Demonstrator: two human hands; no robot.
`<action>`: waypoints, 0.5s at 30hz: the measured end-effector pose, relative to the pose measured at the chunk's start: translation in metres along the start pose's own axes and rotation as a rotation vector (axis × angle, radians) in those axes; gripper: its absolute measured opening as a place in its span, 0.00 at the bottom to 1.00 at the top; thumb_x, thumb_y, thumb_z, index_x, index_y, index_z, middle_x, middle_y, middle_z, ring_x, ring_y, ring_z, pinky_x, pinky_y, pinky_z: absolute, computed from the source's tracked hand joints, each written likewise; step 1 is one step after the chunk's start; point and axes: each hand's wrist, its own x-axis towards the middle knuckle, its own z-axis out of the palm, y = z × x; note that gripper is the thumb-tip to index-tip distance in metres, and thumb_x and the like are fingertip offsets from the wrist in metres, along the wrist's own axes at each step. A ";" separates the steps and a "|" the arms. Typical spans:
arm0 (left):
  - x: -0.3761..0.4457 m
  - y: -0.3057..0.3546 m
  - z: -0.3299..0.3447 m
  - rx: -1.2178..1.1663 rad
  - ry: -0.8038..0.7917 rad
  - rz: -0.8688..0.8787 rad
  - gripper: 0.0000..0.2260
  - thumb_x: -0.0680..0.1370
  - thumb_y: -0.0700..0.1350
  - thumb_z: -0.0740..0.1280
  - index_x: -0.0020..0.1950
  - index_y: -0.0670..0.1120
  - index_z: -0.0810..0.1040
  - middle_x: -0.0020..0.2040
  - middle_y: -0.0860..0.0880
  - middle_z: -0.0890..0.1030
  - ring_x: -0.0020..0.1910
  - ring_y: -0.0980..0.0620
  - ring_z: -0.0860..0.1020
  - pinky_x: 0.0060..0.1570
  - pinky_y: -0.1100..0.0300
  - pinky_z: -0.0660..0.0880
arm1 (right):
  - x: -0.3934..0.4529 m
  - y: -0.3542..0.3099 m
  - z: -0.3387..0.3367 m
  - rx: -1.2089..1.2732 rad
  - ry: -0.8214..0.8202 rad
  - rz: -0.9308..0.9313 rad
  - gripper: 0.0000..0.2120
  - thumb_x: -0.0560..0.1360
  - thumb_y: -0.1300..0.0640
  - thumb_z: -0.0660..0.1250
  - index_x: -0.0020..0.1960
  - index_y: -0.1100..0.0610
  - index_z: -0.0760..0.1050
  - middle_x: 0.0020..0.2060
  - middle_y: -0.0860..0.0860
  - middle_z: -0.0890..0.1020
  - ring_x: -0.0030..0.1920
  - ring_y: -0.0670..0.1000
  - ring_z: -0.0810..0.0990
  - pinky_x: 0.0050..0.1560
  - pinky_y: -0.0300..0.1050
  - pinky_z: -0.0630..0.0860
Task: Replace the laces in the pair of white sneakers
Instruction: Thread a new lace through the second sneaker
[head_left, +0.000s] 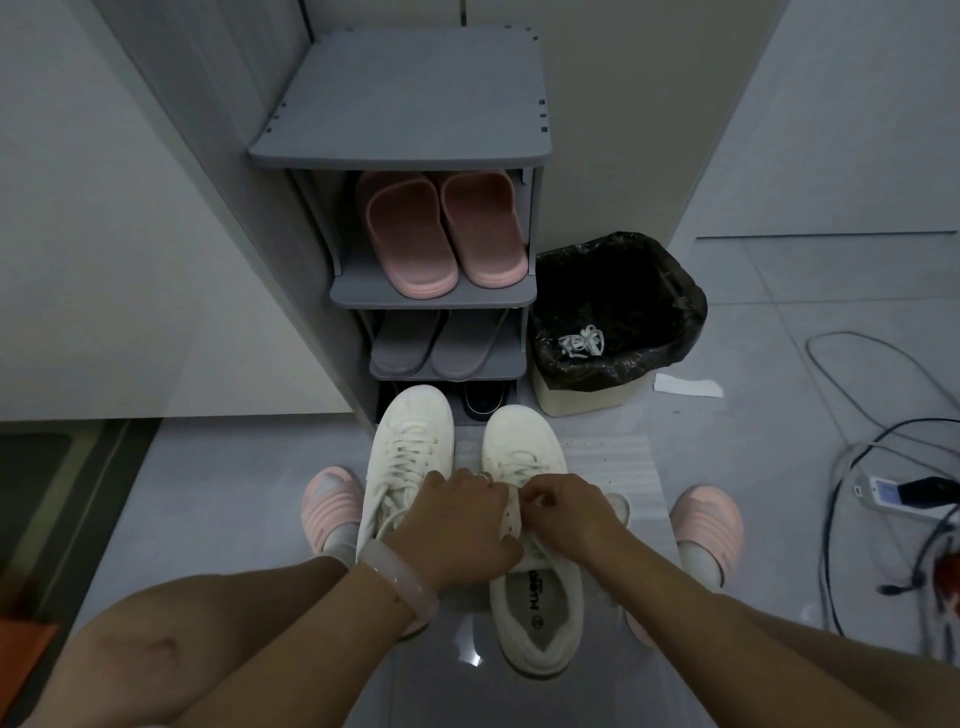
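Sneakers are being worked on at the floor mat (618, 462): right sneaker (535, 519) is being gripped at its tongue by the left hand (462, 525), lace pinched by the right hand (566, 512). Left sneaker (410, 457), already laced, is lying beside, touching. Old laces (582, 341) are lying in the trash bin (618, 322).

Two white sneakers stand side by side in the lower middle of the frame, toes pointing toward the top. The left sneaker (410, 457) is laced with white laces (410, 457) criss-crossing up its front; its heel end is hidden. The right sneaker (535, 545) sits slightly lower in the frame, its lacing area mostly hidden, its open collar showing a printed insole. A bunched white lace (583, 342) lies in the black-lined bin (675, 291) at middle right
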 end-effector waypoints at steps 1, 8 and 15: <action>-0.001 0.001 0.000 -0.031 -0.024 -0.023 0.17 0.74 0.55 0.60 0.56 0.45 0.71 0.54 0.47 0.75 0.54 0.47 0.72 0.52 0.52 0.64 | -0.001 -0.001 -0.002 0.020 0.004 -0.002 0.08 0.76 0.54 0.63 0.50 0.53 0.80 0.45 0.49 0.82 0.39 0.47 0.75 0.43 0.44 0.76; 0.002 0.007 -0.001 0.021 0.235 -0.067 0.18 0.75 0.59 0.58 0.52 0.45 0.72 0.52 0.47 0.73 0.54 0.47 0.71 0.50 0.56 0.63 | -0.012 -0.011 -0.018 0.440 -0.103 0.134 0.10 0.77 0.63 0.62 0.39 0.55 0.74 0.36 0.52 0.76 0.33 0.50 0.77 0.34 0.43 0.81; 0.005 -0.004 0.001 -0.426 0.025 -0.164 0.20 0.73 0.45 0.64 0.24 0.45 0.61 0.24 0.50 0.64 0.24 0.55 0.64 0.25 0.65 0.59 | -0.001 0.017 -0.078 0.929 0.476 0.313 0.08 0.77 0.71 0.58 0.43 0.64 0.74 0.44 0.60 0.76 0.38 0.55 0.75 0.47 0.50 0.79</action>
